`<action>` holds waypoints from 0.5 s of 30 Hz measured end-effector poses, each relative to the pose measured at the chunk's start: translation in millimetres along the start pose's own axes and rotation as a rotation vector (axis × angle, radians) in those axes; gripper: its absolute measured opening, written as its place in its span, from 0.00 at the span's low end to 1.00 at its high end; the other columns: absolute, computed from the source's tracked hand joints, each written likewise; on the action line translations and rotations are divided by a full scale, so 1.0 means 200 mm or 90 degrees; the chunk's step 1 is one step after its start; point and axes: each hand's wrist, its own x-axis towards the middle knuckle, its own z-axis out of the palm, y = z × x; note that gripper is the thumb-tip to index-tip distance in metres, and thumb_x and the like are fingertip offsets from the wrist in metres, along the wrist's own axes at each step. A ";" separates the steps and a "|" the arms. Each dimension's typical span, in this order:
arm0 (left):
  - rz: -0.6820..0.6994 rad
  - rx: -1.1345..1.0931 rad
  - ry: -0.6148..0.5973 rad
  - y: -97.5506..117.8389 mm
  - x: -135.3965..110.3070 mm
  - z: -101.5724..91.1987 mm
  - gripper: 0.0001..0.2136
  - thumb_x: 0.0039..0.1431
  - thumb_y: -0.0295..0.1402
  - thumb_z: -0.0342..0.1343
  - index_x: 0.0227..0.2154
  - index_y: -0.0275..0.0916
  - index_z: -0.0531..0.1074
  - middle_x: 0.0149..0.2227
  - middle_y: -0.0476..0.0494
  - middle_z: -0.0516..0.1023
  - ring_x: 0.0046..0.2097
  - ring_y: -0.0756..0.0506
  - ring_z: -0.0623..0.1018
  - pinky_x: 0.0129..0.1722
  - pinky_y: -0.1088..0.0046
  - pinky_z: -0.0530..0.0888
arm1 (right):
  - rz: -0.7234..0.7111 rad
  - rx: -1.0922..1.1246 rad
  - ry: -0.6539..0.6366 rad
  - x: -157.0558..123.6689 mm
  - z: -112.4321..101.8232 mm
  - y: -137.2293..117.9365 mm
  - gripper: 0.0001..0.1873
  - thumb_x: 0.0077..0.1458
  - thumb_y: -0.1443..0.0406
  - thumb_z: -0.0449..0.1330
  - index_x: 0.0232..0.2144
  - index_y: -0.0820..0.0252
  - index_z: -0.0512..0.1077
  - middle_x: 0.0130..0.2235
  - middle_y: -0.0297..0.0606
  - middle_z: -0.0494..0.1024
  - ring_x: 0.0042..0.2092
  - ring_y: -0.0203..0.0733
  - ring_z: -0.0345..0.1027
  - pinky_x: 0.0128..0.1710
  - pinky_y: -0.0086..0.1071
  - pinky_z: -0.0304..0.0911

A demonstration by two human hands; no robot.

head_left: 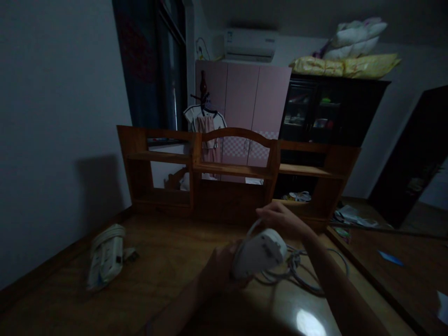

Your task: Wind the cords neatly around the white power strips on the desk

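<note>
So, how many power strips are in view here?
2: the cream power strip near the wall at picture left, and what looks like a white power strip in the left hand. Others may be hidden.

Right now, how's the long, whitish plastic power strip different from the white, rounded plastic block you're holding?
The power strip lies on brown wood; the block is in the left hand. The strip's cord is bundled at its far end; the block's cord arches to the right hand. Both look pale.
</note>
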 end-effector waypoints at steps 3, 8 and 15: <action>-0.100 0.018 0.051 -0.03 0.00 0.00 0.36 0.54 0.42 0.55 0.62 0.39 0.45 0.55 0.30 0.67 0.54 0.35 0.71 0.48 0.58 0.70 | -0.027 0.007 -0.016 -0.01 -0.13 -0.08 0.23 0.53 0.49 0.59 0.21 0.63 0.69 0.21 0.30 0.65 0.24 0.31 0.56 0.24 0.27 0.51; -0.273 -0.075 0.105 -0.03 0.05 0.01 0.35 0.56 0.41 0.55 0.62 0.39 0.47 0.58 0.33 0.65 0.55 0.37 0.70 0.51 0.60 0.67 | -0.085 -0.072 0.038 -0.05 -0.16 -0.18 0.18 0.53 0.53 0.61 0.25 0.64 0.73 0.25 0.34 0.71 0.27 0.34 0.62 0.27 0.27 0.54; -0.502 -0.296 0.175 0.02 0.12 0.01 0.31 0.54 0.44 0.58 0.58 0.36 0.58 0.55 0.35 0.68 0.56 0.37 0.68 0.53 0.63 0.65 | -0.179 -0.161 0.211 0.00 -0.12 -0.14 0.20 0.55 0.52 0.58 0.27 0.63 0.76 0.25 0.35 0.72 0.28 0.35 0.61 0.26 0.28 0.53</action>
